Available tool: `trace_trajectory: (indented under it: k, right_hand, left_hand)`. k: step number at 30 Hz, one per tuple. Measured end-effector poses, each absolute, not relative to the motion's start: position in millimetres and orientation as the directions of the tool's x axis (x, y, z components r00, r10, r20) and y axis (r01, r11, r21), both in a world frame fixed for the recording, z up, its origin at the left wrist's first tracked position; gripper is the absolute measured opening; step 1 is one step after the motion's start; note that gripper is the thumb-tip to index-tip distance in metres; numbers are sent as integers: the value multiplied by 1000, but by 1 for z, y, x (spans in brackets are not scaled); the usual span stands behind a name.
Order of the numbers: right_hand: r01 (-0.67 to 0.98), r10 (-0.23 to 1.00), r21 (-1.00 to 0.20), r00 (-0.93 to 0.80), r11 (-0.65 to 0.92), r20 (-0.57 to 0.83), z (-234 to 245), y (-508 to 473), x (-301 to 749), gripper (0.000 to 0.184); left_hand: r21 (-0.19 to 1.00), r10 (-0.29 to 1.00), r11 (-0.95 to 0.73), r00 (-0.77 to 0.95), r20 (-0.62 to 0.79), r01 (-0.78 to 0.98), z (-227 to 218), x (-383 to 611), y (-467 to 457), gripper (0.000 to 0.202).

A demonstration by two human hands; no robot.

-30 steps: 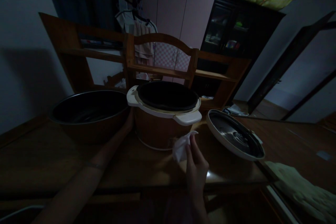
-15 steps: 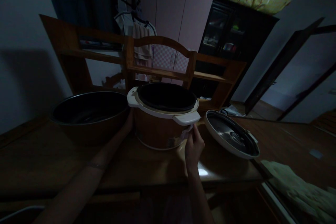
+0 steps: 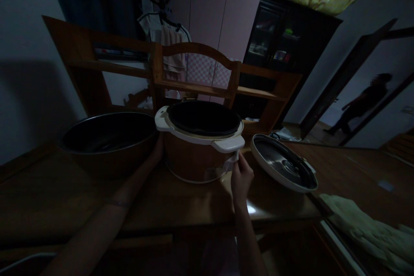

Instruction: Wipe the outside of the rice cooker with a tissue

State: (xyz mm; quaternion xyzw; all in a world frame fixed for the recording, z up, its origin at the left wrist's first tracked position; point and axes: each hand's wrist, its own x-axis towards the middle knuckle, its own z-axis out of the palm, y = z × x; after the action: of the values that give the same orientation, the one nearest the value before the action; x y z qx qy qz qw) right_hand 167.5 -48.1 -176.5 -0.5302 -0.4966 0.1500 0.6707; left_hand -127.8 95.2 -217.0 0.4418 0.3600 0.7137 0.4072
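Observation:
In the middle of the wooden desk (image 3: 181, 213) an electric pressure cooker (image 3: 190, 159) stands upright without its lid, with white handles and a dark inner pot. My left hand (image 3: 158, 150) rests against the cooker's left side under a handle; its fingers are hidden. Below the right handle, my right hand (image 3: 242, 177) is closed on a thin white cloth (image 3: 233, 159), possibly a tissue, at the cooker's side. The round lid (image 3: 281, 164) lies underside up to the right. A large dark basin (image 3: 106, 155) sits to the left of the cooker.
Behind the cooker rises a wooden shelf rack (image 3: 194, 88). Pale green fabric (image 3: 362, 228) lies at the right front. A person (image 3: 362, 101) is in the doorway at the far right. The room is dim.
My right hand has shifted slightly right with the white cloth, which is now drawn out a little from the cooker's side. A person has appeared in the doorway. My left hand stays put.

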Motion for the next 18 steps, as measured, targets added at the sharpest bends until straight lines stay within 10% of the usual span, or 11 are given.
trace_trajectory:
  k: [18]
  right_hand:
    - [57,754,-877,486,476,441,-170,-29,165,47]
  left_hand:
    - [884,890,-416,-296,348,-211,-212,-126,91,61]
